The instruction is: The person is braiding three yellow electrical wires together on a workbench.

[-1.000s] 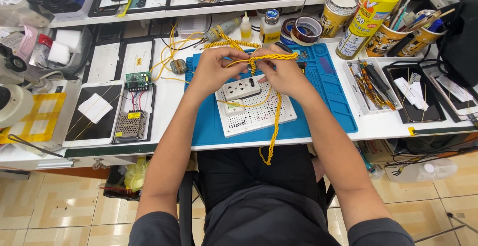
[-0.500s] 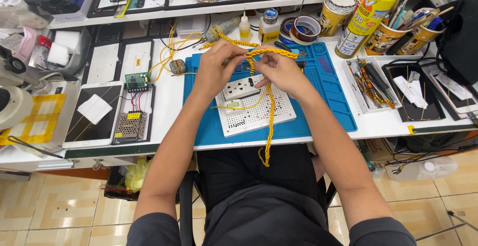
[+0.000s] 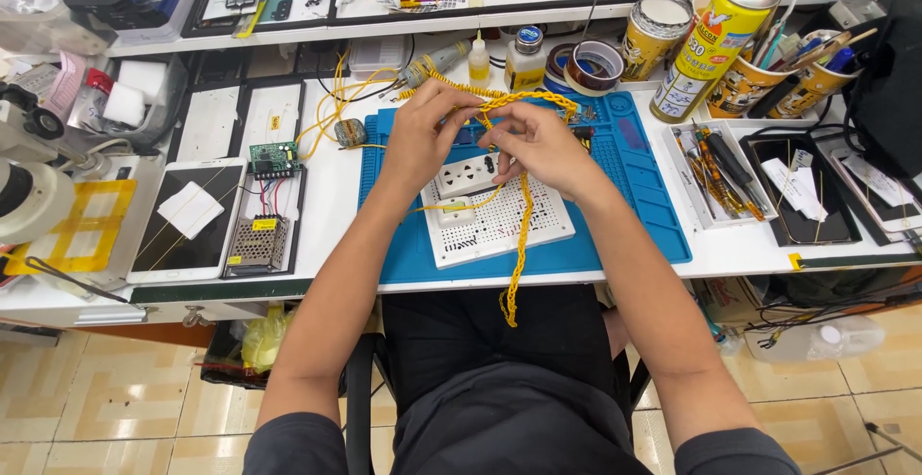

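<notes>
My left hand [image 3: 427, 134] and my right hand [image 3: 538, 144] meet over a blue work mat [image 3: 634, 196], both pinching a braided yellow cable [image 3: 521, 235]. The braid loops up between my fingers, runs back across the mat toward the shelf, and its free end hangs down over the table's front edge. Under my hands lies a white perforated board [image 3: 499, 225] with a white wall socket [image 3: 468, 175] on it. A thin yellow wire trails from the socket to the left.
Left of the mat are a green circuit board [image 3: 274, 158], a metal-caged power supply [image 3: 254, 244] and a white tablet [image 3: 187, 216]. To the right stand a yellow spray can [image 3: 715, 38], cups of tools, tape rolls [image 3: 594, 67] and a tray of tweezers [image 3: 720, 172].
Both hands shifted slightly as they work the braid; the hanging end swung a little toward the middle. The socket and board have not moved.
</notes>
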